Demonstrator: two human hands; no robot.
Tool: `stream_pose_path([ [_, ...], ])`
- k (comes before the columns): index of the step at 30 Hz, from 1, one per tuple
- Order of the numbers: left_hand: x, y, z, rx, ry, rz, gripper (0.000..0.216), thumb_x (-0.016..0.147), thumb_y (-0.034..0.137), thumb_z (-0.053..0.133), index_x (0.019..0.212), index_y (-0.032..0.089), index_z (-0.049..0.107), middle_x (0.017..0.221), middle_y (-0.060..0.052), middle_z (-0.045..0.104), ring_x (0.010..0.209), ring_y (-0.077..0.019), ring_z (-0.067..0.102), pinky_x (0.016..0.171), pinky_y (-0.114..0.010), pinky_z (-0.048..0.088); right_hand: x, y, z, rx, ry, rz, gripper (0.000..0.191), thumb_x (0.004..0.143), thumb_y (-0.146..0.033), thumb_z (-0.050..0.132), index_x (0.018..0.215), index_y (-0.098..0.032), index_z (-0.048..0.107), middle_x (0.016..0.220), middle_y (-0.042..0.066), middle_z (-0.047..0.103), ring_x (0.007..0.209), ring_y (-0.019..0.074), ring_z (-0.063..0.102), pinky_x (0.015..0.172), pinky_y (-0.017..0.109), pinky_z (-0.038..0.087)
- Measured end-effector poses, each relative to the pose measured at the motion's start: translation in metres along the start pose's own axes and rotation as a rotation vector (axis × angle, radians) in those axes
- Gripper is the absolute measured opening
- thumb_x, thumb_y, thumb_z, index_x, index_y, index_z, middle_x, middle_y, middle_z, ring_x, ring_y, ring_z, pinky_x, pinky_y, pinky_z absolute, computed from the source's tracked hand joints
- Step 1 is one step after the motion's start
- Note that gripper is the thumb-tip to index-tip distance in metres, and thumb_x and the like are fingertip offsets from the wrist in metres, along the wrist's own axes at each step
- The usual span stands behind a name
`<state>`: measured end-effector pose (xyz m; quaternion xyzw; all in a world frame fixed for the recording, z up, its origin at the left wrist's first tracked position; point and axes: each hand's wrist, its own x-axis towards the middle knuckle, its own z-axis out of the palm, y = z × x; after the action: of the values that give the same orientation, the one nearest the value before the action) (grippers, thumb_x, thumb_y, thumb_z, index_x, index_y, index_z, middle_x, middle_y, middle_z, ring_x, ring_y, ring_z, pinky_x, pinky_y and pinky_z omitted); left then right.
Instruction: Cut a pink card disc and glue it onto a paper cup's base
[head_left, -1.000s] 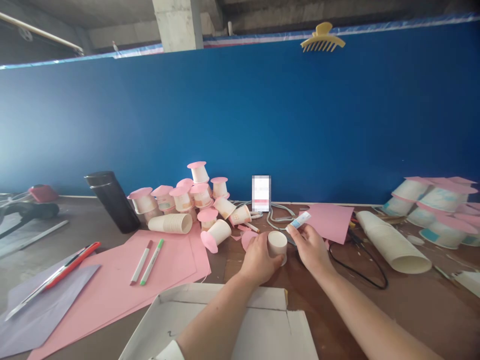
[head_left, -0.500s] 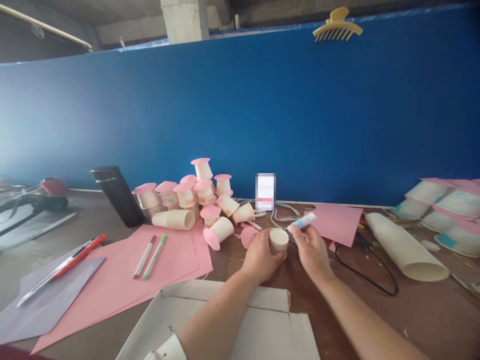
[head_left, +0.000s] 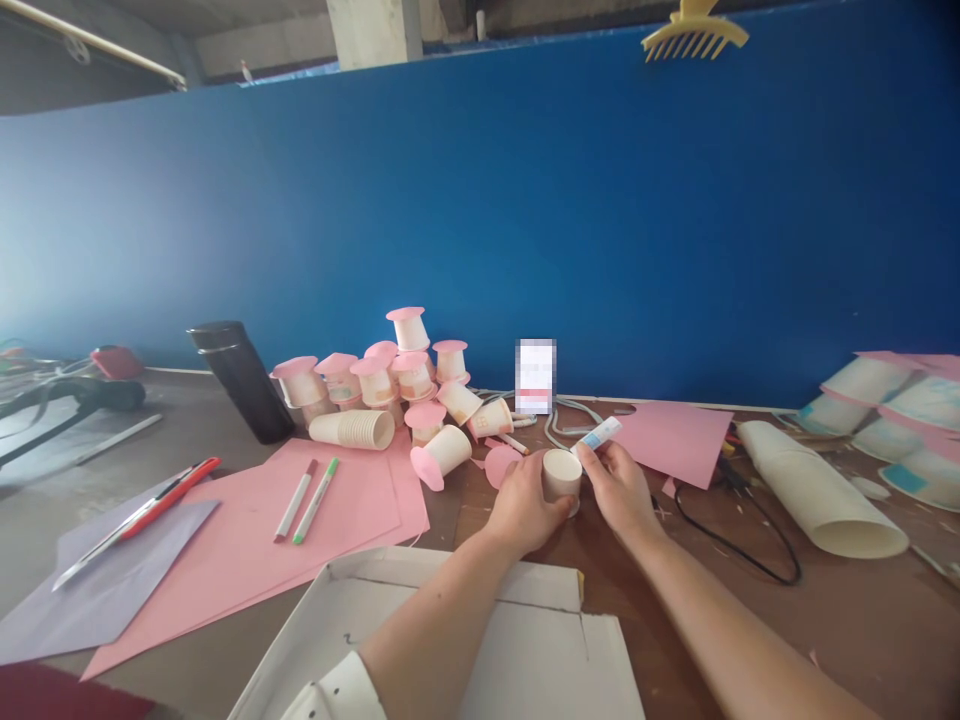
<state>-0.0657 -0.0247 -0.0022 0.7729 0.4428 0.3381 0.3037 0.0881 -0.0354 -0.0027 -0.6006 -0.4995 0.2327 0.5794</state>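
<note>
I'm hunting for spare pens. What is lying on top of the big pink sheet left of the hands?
Two markers lie side by side on the pink sheet, one red-capped, one green-capped. Whatever the sheet covers is hidden.

A cream paper cup [head_left: 562, 473] and a white-and-blue glue tube [head_left: 598, 437] sit mid-table, pink sheets [head_left: 345, 515] and pink-capped cups [head_left: 390, 375] toward the brown table's [head_left: 825, 610] left, a black flask [head_left: 241, 380] beyond, blue wall [head_left: 525, 200] behind.
</note>
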Motion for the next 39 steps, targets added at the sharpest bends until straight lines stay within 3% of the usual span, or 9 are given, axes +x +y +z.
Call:
stream_pose_path([
  [9, 0.0002, -0.0003, -0.0001, 0.008, 0.004, -0.001, 0.054, 0.071, 0.03, 0.068, 0.123, 0.019, 0.054, 0.119, -0.011, 0.063, 0.112, -0.0296, 0.055, 0.095, -0.04, 0.044, 0.0046, 0.0033, 0.0, -0.025, -0.021, 0.023, 0.043, 0.08, -0.059, 0.061, 0.089, -0.017, 0.063, 0.082, 0.007, 0.071, 0.078, 0.0253, 0.065, 0.07, 0.034, 0.048],
  [16, -0.0009, 0.0004, 0.0001, 0.003, 0.007, 0.009, 0.053, 0.072, 0.028, 0.068, 0.123, 0.019, 0.054, 0.12, -0.011, 0.062, 0.113, -0.0298, 0.054, 0.097, -0.042, 0.043, 0.0041, 0.0055, -0.0016, -0.05, 0.051, 0.03, 0.042, 0.076, -0.058, 0.064, 0.084, -0.017, 0.064, 0.078, 0.007, 0.07, 0.074, 0.0242, 0.062, 0.068, 0.034, 0.045],
  [24, -0.0005, 0.0012, 0.0082, -0.017, 0.069, -0.034, 0.086, 0.063, 0.041, 0.081, 0.135, 0.017, 0.042, 0.132, -0.017, 0.05, 0.128, -0.0329, 0.042, 0.108, -0.046, 0.034, 0.0, 0.0026, 0.001, 0.053, 0.044, 0.043, 0.044, 0.079, -0.061, 0.06, 0.079, -0.017, 0.063, 0.073, 0.005, 0.068, 0.074, 0.0224, 0.061, 0.066, 0.031, 0.046],
  [35, -0.0011, 0.0019, 0.0012, 0.055, 0.022, -0.046, 0.078, 0.067, 0.027, 0.07, 0.139, 0.015, 0.04, 0.135, -0.017, 0.05, 0.129, -0.0331, 0.042, 0.109, -0.046, 0.032, -0.0029, -0.0016, -0.0005, 0.084, 0.021, 0.034, 0.043, 0.079, -0.059, 0.063, 0.085, -0.017, 0.065, 0.083, 0.007, 0.071, 0.082, 0.0247, 0.064, 0.073, 0.033, 0.048],
  [39, -0.002, 0.0024, -0.0003, 0.034, -0.009, -0.072, 0.088, 0.066, 0.029, 0.072, 0.143, 0.012, 0.033, 0.139, -0.02, 0.047, 0.131, -0.036, 0.04, 0.109, -0.05, 0.031, -0.0034, -0.0023, -0.0019, 0.091, 0.018, 0.035, 0.043, 0.079, -0.058, 0.063, 0.087, -0.016, 0.065, 0.086, 0.007, 0.072, 0.084, 0.0244, 0.064, 0.075, 0.033, 0.048],
])
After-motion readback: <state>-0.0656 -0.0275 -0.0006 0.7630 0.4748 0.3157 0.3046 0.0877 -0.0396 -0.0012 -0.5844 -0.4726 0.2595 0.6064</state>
